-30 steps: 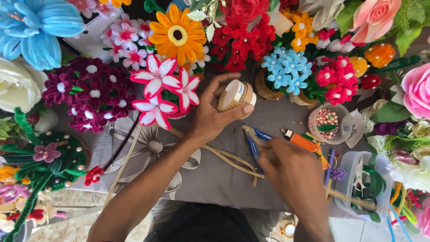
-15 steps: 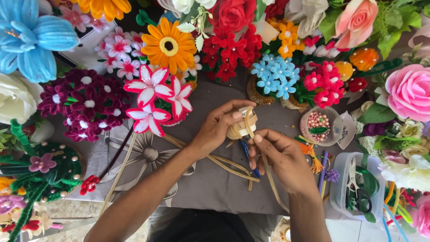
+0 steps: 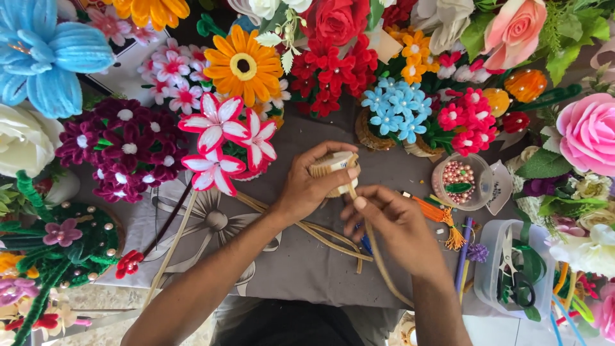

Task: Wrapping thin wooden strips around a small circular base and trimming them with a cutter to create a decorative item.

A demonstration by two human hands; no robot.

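Observation:
My left hand (image 3: 309,186) grips a small round tan spool (image 3: 333,168) wound with beige cane, held just above the grey cloth (image 3: 301,263). My right hand (image 3: 392,224) sits right beside it, thumb and fingers pinching a long beige strip (image 3: 378,256) that runs from the spool down past my wrist. More loose beige strips (image 3: 307,227) lie on the cloth under both hands.
Handmade flowers ring the cloth: pink-white ones (image 3: 221,138), an orange daisy (image 3: 243,64), red (image 3: 333,70) and light blue (image 3: 397,106) clusters, maroon (image 3: 122,150). A clear cup of beads (image 3: 458,182), an orange tassel (image 3: 442,221) and a clear box with scissors (image 3: 512,272) lie to the right.
My left hand brought the spool down from near the flowers toward the cloth. My right hand rose from the tools, met it and pinched the strip.

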